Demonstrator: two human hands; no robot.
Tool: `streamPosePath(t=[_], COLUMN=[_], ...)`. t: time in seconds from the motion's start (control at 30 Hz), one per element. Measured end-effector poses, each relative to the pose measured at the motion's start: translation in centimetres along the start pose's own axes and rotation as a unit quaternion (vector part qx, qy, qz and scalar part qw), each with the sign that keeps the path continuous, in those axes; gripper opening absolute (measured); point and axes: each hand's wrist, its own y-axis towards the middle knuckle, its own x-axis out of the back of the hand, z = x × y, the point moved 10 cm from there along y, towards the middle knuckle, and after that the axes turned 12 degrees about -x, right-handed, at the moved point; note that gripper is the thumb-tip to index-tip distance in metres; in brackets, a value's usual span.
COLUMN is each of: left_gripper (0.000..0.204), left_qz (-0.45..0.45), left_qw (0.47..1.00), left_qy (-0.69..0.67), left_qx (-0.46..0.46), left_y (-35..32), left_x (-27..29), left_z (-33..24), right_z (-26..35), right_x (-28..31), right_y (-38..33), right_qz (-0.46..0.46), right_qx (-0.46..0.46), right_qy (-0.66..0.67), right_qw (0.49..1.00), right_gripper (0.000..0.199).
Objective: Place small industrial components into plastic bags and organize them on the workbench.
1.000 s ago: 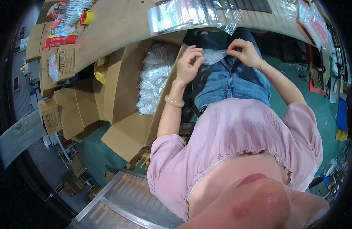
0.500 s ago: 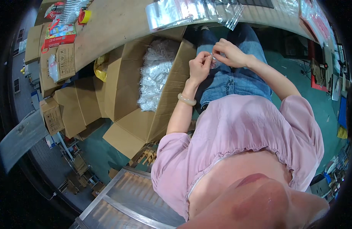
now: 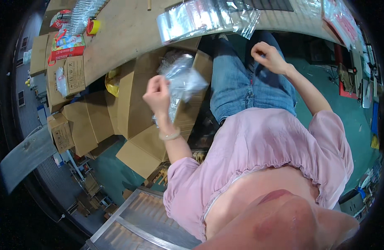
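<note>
Over the open cardboard box on the left, my left hand [image 3: 158,93] is closed, fingers pinched together. From it a clear plastic bag [image 3: 190,81] trails to the right, slightly blurred; what is inside it I cannot make out. Beneath and behind the bag, a heap of clear plastic packets [image 3: 172,110] partly shows in the box [image 3: 138,96]. My right hand [image 3: 269,58] hovers above my right thigh near the table edge, fingers curled in, with nothing visible in it.
A stack of clear plastic bags [image 3: 196,21] lies at the front edge of the table [image 3: 121,37]. Toward the far left are a roll of yellow tape [image 3: 93,27], a red printed box [image 3: 67,48] and smaller cartons [image 3: 75,75]. Packets with pink contents [image 3: 340,21] lie far right.
My hands have parted from in front of my lap. The left has swung left over the box with the clear bag; the right has shifted a little to the right.
</note>
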Motion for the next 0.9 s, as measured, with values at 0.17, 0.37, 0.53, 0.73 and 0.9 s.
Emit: streamPosePath(t=[0.17, 0.37, 0.53, 0.73, 0.9], left_gripper=[0.032, 0.034, 0.025, 0.020, 0.013], left_qz=[-0.028, 0.091, 0.087, 0.075, 0.107], left_qw=[0.926, 0.869, 0.824, 0.823, 0.938], left_qy=[0.239, 0.097, 0.039, 0.060, -0.116], left_qx=[-0.289, -0.477, -0.558, -0.560, -0.308], left_y=[3.8, 2.6, 1.4, -1.1, -0.5], left_x=[-3.2, -22.1, -24.6, -23.2, -23.0], left_z=[-8.7, -15.0, -15.1, -15.3, -14.2], right_z=[-5.6, -8.8, -9.6, -7.4, -2.5], right_x=[0.5, 1.8, 2.2, 2.1, 3.1], right_y=[0.2, 1.4, 1.1, 1.7, 1.4], right_qz=[-0.069, -0.152, -0.120, -0.052, -0.009], right_qx=[-0.160, -0.275, -0.324, -0.265, -0.172], right_qy=[0.213, 0.386, 0.405, 0.308, 0.173], right_qw=[0.961, 0.867, 0.846, 0.912, 0.970], right_gripper=[0.013, 0.018, 0.019, 0.019, 0.020])
